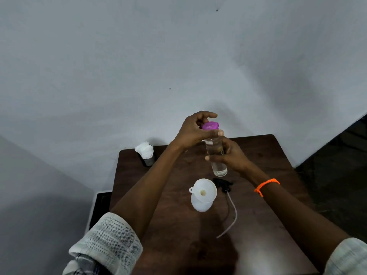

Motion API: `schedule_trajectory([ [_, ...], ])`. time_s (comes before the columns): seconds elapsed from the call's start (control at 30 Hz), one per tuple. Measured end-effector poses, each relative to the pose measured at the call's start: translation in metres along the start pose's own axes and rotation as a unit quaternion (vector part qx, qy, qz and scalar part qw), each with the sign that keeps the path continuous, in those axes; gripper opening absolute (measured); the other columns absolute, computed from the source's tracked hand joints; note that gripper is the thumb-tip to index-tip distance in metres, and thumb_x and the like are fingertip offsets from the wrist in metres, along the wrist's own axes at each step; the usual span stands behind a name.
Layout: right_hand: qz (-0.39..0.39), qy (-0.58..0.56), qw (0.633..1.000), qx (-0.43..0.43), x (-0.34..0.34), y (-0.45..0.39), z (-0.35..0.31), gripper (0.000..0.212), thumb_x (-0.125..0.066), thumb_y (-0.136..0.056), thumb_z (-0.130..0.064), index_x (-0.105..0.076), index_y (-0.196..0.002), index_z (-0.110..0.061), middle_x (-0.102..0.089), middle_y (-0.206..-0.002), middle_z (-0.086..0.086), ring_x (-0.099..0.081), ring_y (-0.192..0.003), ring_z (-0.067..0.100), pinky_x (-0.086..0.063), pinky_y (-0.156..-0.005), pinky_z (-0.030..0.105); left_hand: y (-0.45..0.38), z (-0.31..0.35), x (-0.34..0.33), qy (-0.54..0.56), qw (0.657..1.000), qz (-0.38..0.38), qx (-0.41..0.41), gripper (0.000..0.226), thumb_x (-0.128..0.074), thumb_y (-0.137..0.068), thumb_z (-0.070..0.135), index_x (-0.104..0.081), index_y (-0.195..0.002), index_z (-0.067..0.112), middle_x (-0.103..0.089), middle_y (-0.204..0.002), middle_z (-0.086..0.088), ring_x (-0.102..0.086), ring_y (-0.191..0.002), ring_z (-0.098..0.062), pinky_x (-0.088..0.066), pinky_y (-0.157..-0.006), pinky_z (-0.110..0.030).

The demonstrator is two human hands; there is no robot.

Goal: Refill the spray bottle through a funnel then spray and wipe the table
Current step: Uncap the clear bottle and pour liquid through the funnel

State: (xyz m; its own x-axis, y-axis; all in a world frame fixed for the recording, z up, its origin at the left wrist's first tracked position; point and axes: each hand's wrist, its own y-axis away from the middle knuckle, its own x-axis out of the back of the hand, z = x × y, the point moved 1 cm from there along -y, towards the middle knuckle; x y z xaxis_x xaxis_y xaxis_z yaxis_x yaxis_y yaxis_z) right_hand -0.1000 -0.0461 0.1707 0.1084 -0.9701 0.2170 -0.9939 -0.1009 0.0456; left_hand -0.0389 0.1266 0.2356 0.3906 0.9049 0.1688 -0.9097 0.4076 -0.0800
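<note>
My right hand [230,155] grips the middle of a clear water bottle [219,167], held above the brown table [268,155]. Its purple cap [210,126] is pinched by the fingers of my left hand [193,132]. A white funnel [204,190] sits in the mouth of a white spray bottle [200,205], which stands on the table below the hands. The black spray head [223,184] lies on the table to the funnel's right, and its thin tube [232,215] trails toward me.
A dark cup stuffed with a white cloth [145,150] stands at the table's far left corner. Grey walls rise behind and to the left. A dark floor [337,165] lies to the right of the table.
</note>
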Motion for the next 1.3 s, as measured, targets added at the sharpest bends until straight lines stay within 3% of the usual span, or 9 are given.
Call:
schedule_trajectory([
  [0.07,0.004,-0.005,1.000,0.002,-0.001,-0.001,0.001,0.050,-0.089,-0.071,-0.005,-0.067,-0.115,-0.012,-0.074,-0.102,0.007,-0.072,-0.099,0.028,-0.060,-0.091,0.050,0.000,-0.003,0.002,0.021,0.999,-0.032,0.005,0.069,-0.093,-0.072,0.030,-0.064,-0.134,0.027,-0.063,-0.119,0.005,-0.064,-0.108,-0.004,-0.054,-0.092,-0.022],
  [0.17,0.008,-0.010,1.000,-0.001,0.000,-0.003,0.002,0.050,-0.090,-0.070,-0.005,-0.066,-0.113,-0.011,-0.074,-0.101,0.013,-0.071,-0.099,0.035,-0.059,-0.091,0.054,0.001,-0.006,0.009,0.110,0.989,-0.093,0.008,0.068,-0.082,-0.083,0.001,-0.056,-0.142,0.022,-0.060,-0.146,-0.001,-0.053,-0.140,-0.015,-0.050,-0.110,-0.034],
  [0.27,0.005,-0.002,1.000,-0.006,0.002,-0.004,0.003,0.048,-0.089,-0.071,-0.003,-0.066,-0.112,-0.010,-0.073,-0.100,0.014,-0.072,-0.097,0.036,-0.059,-0.090,0.056,0.002,-0.009,0.014,0.144,0.985,-0.091,0.015,0.058,-0.077,-0.082,-0.011,-0.064,-0.133,0.013,-0.068,-0.136,-0.009,-0.064,-0.128,-0.022,-0.055,-0.102,-0.037],
  [0.43,-0.007,-0.001,1.000,-0.009,0.000,-0.001,0.005,0.051,-0.089,-0.071,-0.004,-0.066,-0.115,-0.013,-0.073,-0.104,0.010,-0.071,-0.102,0.029,-0.058,-0.093,0.056,0.001,-0.007,0.011,0.043,0.998,-0.032,0.027,0.062,-0.094,-0.069,0.010,-0.071,-0.126,0.020,-0.065,-0.112,-0.001,-0.064,-0.099,-0.011,-0.057,-0.088,-0.028],
  [0.57,-0.009,0.000,1.000,-0.008,0.000,-0.001,0.003,0.052,-0.088,-0.071,-0.002,-0.066,-0.117,-0.013,-0.073,-0.105,0.011,-0.071,-0.103,0.030,-0.058,-0.094,0.055,0.002,-0.003,0.013,0.060,0.989,-0.130,0.029,0.076,-0.086,-0.082,0.004,-0.054,-0.147,0.029,-0.056,-0.146,-0.001,-0.053,-0.136,-0.006,-0.053,-0.106,-0.034],
  [0.63,-0.004,0.006,1.000,-0.008,0.001,-0.001,0.004,0.050,-0.089,-0.071,-0.003,-0.066,-0.115,-0.011,-0.073,-0.103,0.013,-0.071,-0.101,0.033,-0.057,-0.093,0.057,0.003,-0.004,0.015,0.089,0.986,-0.140,0.021,0.072,-0.081,-0.083,-0.005,-0.055,-0.146,0.021,-0.062,-0.144,-0.006,-0.056,-0.138,-0.016,-0.052,-0.108,-0.039],
  [0.87,-0.014,0.016,1.000,-0.009,-0.001,-0.001,0.000,0.053,-0.090,-0.069,-0.006,-0.067,-0.117,-0.015,-0.075,-0.107,0.009,-0.071,-0.104,0.027,-0.057,-0.095,0.056,0.002,0.000,0.010,-0.022,1.000,-0.016,-0.001,0.055,-0.097,-0.069,0.016,-0.074,-0.119,0.020,-0.072,-0.107,-0.004,-0.067,-0.090,-0.006,-0.055,-0.083,-0.023],
  [1.07,-0.014,-0.001,1.000,-0.011,-0.004,-0.001,-0.002,0.058,-0.091,-0.066,-0.014,-0.066,-0.119,-0.014,-0.074,-0.110,0.010,-0.071,-0.107,0.030,-0.055,-0.096,0.060,0.008,-0.002,0.016,0.022,0.994,-0.110,-0.009,0.074,-0.086,-0.079,0.001,-0.057,-0.145,0.019,-0.062,-0.144,0.003,-0.057,-0.136,-0.012,-0.050,-0.110,-0.034],
  [1.3,-0.022,0.015,1.000,-0.011,-0.004,0.001,0.002,0.057,-0.091,-0.066,-0.016,-0.068,-0.118,-0.018,-0.074,-0.110,0.006,-0.071,-0.108,0.027,-0.055,-0.096,0.060,0.011,-0.006,0.010,0.004,1.000,0.012,0.000,0.050,-0.100,-0.062,0.011,-0.076,-0.106,0.013,-0.078,-0.096,0.003,-0.073,-0.088,-0.009,-0.057,-0.080,-0.026],
])
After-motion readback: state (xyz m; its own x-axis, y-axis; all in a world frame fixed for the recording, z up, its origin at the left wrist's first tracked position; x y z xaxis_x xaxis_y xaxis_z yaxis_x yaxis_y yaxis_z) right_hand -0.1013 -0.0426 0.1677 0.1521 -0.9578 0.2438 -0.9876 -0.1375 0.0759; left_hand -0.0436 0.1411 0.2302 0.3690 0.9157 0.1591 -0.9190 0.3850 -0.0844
